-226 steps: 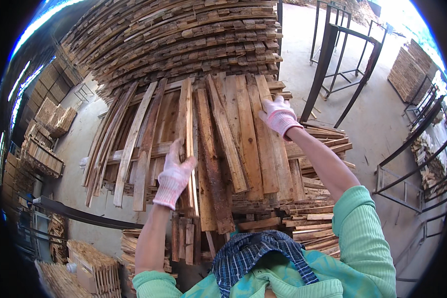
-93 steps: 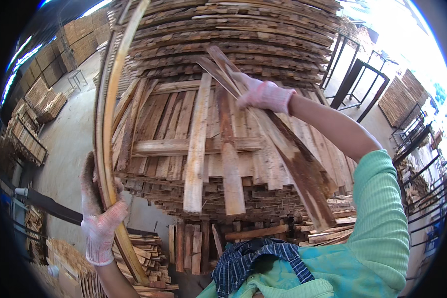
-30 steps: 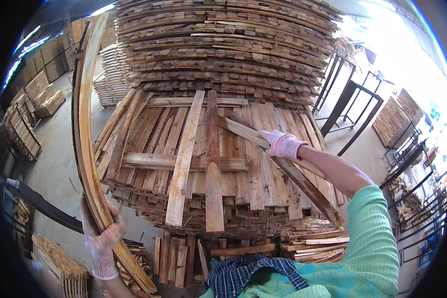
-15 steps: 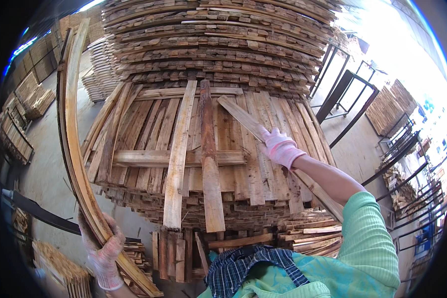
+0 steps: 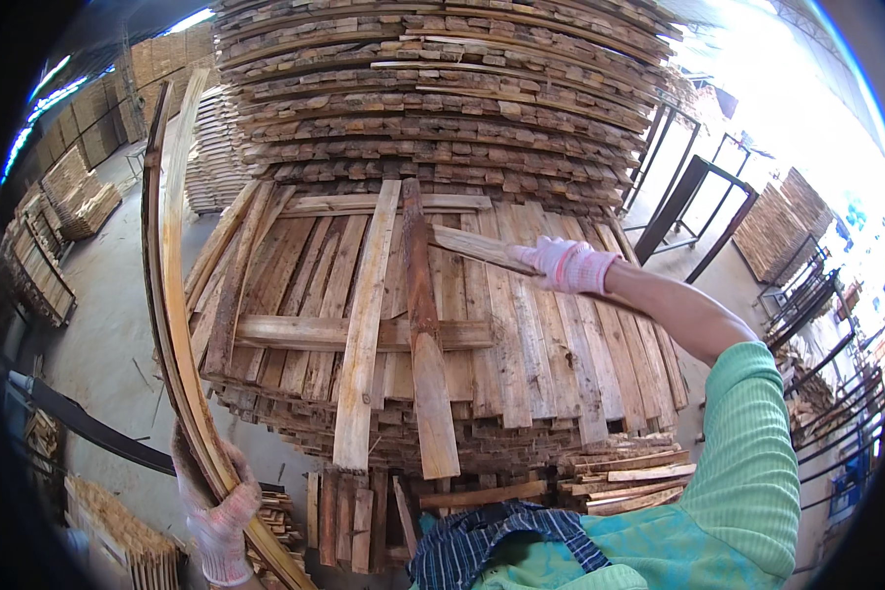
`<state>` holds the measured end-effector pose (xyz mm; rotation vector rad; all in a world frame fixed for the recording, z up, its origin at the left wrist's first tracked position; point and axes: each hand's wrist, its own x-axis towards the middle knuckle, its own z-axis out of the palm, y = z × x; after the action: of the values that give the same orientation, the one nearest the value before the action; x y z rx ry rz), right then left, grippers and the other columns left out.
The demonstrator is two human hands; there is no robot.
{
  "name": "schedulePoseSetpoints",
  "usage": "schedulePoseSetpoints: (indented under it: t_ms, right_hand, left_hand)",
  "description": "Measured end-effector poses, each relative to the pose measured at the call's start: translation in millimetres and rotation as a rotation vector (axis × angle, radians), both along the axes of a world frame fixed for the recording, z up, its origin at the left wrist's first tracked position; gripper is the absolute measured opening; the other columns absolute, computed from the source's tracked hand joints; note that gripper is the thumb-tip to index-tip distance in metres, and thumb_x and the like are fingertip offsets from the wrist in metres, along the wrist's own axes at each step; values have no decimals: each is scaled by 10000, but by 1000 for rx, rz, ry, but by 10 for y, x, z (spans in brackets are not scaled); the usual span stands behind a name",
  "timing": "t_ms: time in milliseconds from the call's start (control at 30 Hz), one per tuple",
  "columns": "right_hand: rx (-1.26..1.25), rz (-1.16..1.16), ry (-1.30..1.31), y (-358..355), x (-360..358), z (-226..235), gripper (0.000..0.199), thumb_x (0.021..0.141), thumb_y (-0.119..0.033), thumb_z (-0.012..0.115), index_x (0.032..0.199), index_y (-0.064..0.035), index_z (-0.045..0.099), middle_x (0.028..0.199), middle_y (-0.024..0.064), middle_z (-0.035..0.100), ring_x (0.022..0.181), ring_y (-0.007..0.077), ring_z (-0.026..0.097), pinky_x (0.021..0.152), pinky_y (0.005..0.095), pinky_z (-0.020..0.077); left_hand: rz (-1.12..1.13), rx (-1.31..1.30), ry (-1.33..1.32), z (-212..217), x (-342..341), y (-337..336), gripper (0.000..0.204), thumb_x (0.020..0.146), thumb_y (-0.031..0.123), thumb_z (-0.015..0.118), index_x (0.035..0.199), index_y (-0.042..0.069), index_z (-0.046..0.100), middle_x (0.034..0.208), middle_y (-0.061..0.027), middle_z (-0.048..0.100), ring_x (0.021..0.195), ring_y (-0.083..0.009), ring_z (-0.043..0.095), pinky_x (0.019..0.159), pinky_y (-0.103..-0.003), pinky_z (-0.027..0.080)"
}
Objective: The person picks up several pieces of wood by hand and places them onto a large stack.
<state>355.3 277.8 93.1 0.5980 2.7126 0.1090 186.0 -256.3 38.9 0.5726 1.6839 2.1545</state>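
Note:
My left hand (image 5: 221, 516), in a pale knitted glove, is wrapped round a bundle of long wooden boards (image 5: 179, 334). They stand steeply at the left, their tops leaning a little apart. My right hand (image 5: 570, 265), in a pink and white glove, is closed on a single board (image 5: 477, 245) above the right half of the stack. Its far end points left, near a dark, bark-edged board (image 5: 420, 295). A paler board (image 5: 369, 324) lies beside that one, both across a crosswise board (image 5: 305, 332) on the layer of planks (image 5: 521, 344).
A tall stack of boards (image 5: 442, 108) rises behind the planks. More short boards (image 5: 639, 474) lie below, close to my body. Black metal frames (image 5: 688, 206) stand at the right, and a dark metal bar (image 5: 93, 425) crosses the floor area at the left.
The board in my right hand has swung from a slant to nearly level, its near end moving away from me. The bundle in my left hand appears slightly further right and lower.

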Motion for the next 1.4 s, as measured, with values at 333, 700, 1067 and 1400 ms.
schedulePoseSetpoints:
  t_ms: [333,700,1067,1400]
  right_hand:
    - [-2,108,347,974,-530,-598,743,893,-5,528,1556,-296,362,1413,261,509,1309,438,508,1070,516,451]
    - [-95,36,268,1472,-704,-689,599,1017,-139,480,1550,-380,353,1548,216,386,1361,404,486,1120,504,419]
    - [-57,198,295,1693,-922,-774,771,875,-35,529,1545,-378,363,1499,244,455,1302,411,546,1063,497,474]
    - [211,271,83,525,-1153,-69,654,945,-310,532,1564,-237,336,1471,316,428,1344,456,474,1090,461,437]
  left_hand:
    - [107,-40,131,46,710,300,1010,700,187,890,1523,142,307,1037,-96,604,784,-213,642,577,-360,554]
    - [317,-74,-77,238,1655,739,606,867,152,720,1410,52,471,1148,-103,633,994,-233,621,798,-370,540]
    - [428,-295,-30,162,2101,573,529,951,94,631,1440,23,443,1320,-86,572,1148,-213,573,995,-344,471]
    - [477,109,-351,-141,2040,437,576,834,51,720,1345,53,454,1111,-129,626,1000,-279,654,881,-432,560]
